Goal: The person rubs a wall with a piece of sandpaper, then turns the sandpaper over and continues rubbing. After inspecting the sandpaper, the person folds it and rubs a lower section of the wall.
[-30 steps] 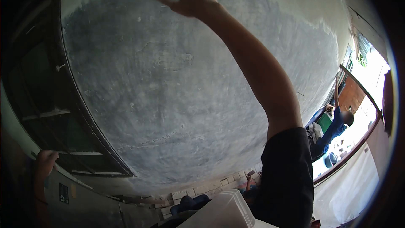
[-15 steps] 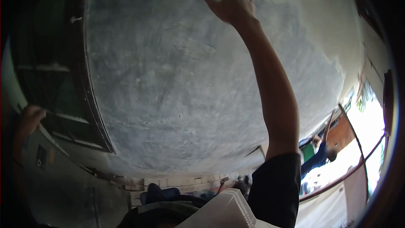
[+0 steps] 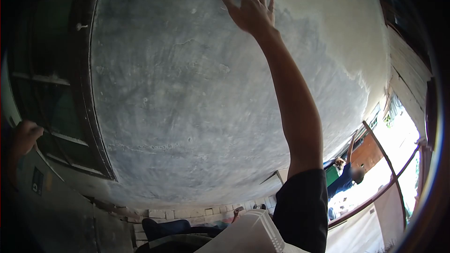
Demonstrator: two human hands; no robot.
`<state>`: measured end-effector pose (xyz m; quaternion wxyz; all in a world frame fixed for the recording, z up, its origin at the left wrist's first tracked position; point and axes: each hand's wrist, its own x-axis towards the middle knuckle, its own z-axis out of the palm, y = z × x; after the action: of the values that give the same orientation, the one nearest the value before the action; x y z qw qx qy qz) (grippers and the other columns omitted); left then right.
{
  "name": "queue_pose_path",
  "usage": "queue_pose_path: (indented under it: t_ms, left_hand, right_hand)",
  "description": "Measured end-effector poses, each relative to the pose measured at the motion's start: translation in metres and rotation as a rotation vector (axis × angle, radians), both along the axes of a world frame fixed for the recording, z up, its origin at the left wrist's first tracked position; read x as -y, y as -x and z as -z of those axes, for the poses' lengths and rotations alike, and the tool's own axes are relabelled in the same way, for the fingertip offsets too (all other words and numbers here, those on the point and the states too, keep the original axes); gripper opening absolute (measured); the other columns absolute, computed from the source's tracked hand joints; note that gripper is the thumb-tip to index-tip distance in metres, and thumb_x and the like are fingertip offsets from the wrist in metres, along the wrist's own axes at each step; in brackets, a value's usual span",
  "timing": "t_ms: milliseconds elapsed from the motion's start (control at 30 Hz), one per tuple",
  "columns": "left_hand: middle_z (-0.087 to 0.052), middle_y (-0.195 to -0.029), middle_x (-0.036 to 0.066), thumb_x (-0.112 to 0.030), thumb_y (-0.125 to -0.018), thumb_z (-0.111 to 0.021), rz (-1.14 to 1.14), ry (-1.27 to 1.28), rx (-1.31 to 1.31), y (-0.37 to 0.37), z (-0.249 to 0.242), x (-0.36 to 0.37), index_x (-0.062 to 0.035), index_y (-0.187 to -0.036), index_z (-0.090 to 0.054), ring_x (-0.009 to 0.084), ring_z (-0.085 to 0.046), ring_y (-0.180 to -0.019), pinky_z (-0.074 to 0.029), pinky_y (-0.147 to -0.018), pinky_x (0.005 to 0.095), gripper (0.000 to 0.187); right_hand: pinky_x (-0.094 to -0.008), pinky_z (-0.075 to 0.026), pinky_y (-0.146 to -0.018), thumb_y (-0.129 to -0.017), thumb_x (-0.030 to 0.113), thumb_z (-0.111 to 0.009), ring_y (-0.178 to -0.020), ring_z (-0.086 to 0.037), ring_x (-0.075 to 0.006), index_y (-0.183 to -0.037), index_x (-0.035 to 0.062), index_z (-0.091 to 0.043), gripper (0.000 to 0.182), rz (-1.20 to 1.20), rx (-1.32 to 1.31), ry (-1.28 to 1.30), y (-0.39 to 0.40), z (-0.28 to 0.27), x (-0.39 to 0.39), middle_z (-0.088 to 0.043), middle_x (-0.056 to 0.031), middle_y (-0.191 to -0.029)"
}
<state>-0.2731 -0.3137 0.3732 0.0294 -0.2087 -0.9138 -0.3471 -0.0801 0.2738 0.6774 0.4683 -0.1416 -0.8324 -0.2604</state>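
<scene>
Hands stood far apart, so from the left edge: the left hand (image 3: 23, 137) was curled at the dark window frame (image 3: 89, 112), fingers bent as if gripping its sill or a bar, though that corner was too dim and warped to say whether it truly closed on anything. Next came the broad grey wall (image 3: 187, 103), its plaster dark and damp-looking across the middle, with faint trowel ridges and small pits, and turning paler toward the top and the right. High up, the right hand (image 3: 251, 9) was spread wide and flat, palm against the plaster, with a small dark thing under the fingertips at the very top that I could not identify. Judged from its look, the wall skin was stiff beneath but likely still soft and markable at the surface, gritty rather than slippery, so it would take only a light, flat touch; nothing on it offered a hold, and the firm purchase lay at the window frame. Below, a white plastic container (image 3: 253, 234) sat close under the person's chest beside the dark sleeve (image 3: 302, 206). Further right, through a bright opening, another person in blue (image 3: 344, 180) reached upward beside a slanted pole (image 3: 389, 152).
</scene>
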Motion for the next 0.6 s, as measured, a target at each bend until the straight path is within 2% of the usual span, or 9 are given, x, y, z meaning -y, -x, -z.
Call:
queue_pose_path:
  t_ms: [67,100,167,267,367,500,567,600]
  left_hand:
    - [-0.061,-0.063,0.011,-0.022,-0.092,-0.064,-0.112,-0.050,-0.076,-0.019,-0.010,-0.012,0.0055,-0.080,-0.062,0.0184,-0.063,-0.048,-0.049,-0.048,0.0351,0.030]
    - [-0.061,-0.063,0.011,-0.022,-0.092,-0.064,-0.114,-0.055,-0.072,-0.017,-0.010,-0.012,0.0055,-0.080,-0.062,0.0184,-0.063,-0.048,-0.049,-0.048,0.0351,0.030]
    - [-0.059,-0.058,0.010,-0.020,-0.091,-0.064,0.046,-0.026,-0.019,-0.010,-0.011,-0.009,0.0048,-0.072,-0.060,0.0186,-0.062,-0.046,-0.048,-0.046,0.0345,0.032]
    - [-0.056,-0.053,0.009,-0.019,-0.091,-0.063,0.074,-0.005,0.015,-0.012,-0.017,-0.013,0.0039,-0.067,-0.057,0.0188,-0.061,-0.043,-0.047,-0.043,0.0342,0.034]
    - [-0.056,-0.053,0.009,-0.018,-0.091,-0.062,0.094,-0.020,0.011,-0.005,-0.010,-0.010,0.0047,-0.067,-0.059,0.0189,-0.060,-0.043,-0.045,-0.042,0.0339,0.033]
    - [-0.056,-0.053,0.008,-0.018,-0.091,-0.062,0.062,-0.016,0.049,-0.010,-0.020,-0.014,0.0057,-0.070,-0.061,0.0187,-0.060,-0.043,-0.045,-0.042,0.0340,0.032]
    - [-0.057,-0.054,0.009,-0.018,-0.092,-0.063,0.067,0.046,0.048,-0.020,-0.027,-0.018,0.0070,-0.073,-0.063,0.0186,-0.060,-0.043,-0.046,-0.042,0.0340,0.031]
    - [-0.057,-0.054,0.009,-0.018,-0.092,-0.063,0.073,0.048,0.066,-0.017,-0.021,-0.016,0.0070,-0.073,-0.063,0.0186,-0.060,-0.043,-0.046,-0.042,0.0340,0.031]
  right_hand:
    - [-0.0586,-0.012,-0.121,-0.092,0.076,-0.037,-0.154,-0.008,-0.0321,-0.158,0.0049,-0.017,0.099,-0.065,-0.023,0.023,0.006,-0.009,0.002,-0.013,-0.0144,-0.166]
    - [-0.0586,-0.012,-0.121,-0.092,0.076,-0.037,-0.154,-0.008,-0.0321,-0.158,0.0049,-0.017,0.099,-0.066,-0.019,0.018,0.008,-0.006,0.001,-0.013,-0.0144,-0.166]
    - [-0.0585,-0.011,-0.122,-0.092,0.076,-0.037,-0.154,-0.007,-0.0335,-0.158,0.0051,-0.016,0.099,-0.078,-0.083,-0.046,0.009,0.011,-0.001,-0.012,-0.0156,-0.166]
    - [-0.0579,-0.011,-0.122,-0.092,0.076,-0.035,-0.154,-0.007,-0.0331,-0.159,0.0041,-0.013,0.100,-0.004,-0.039,-0.056,0.005,0.042,0.004,-0.012,-0.0144,-0.166]
    - [-0.0573,-0.011,-0.122,-0.092,0.076,-0.034,-0.154,-0.007,-0.0332,-0.159,0.0035,-0.012,0.101,0.057,-0.013,-0.048,0.005,0.043,0.007,-0.011,-0.0141,-0.166]
    - [-0.0573,-0.011,-0.122,-0.092,0.076,-0.034,-0.154,-0.008,-0.0339,-0.158,0.0028,-0.011,0.102,-0.019,-0.017,-0.002,0.009,-0.006,0.008,-0.011,-0.0141,-0.166]
    - [-0.0570,-0.010,-0.122,-0.091,0.079,-0.033,-0.154,-0.006,-0.0296,-0.159,0.0074,-0.013,0.101,-0.027,-0.045,0.047,0.012,-0.010,0.015,-0.011,-0.0137,-0.167]
    - [-0.0567,-0.011,-0.123,-0.091,0.078,-0.033,-0.154,-0.007,-0.0300,-0.159,0.0071,-0.014,0.100,-0.023,-0.055,0.008,0.011,-0.007,0.014,-0.012,-0.0139,-0.166]
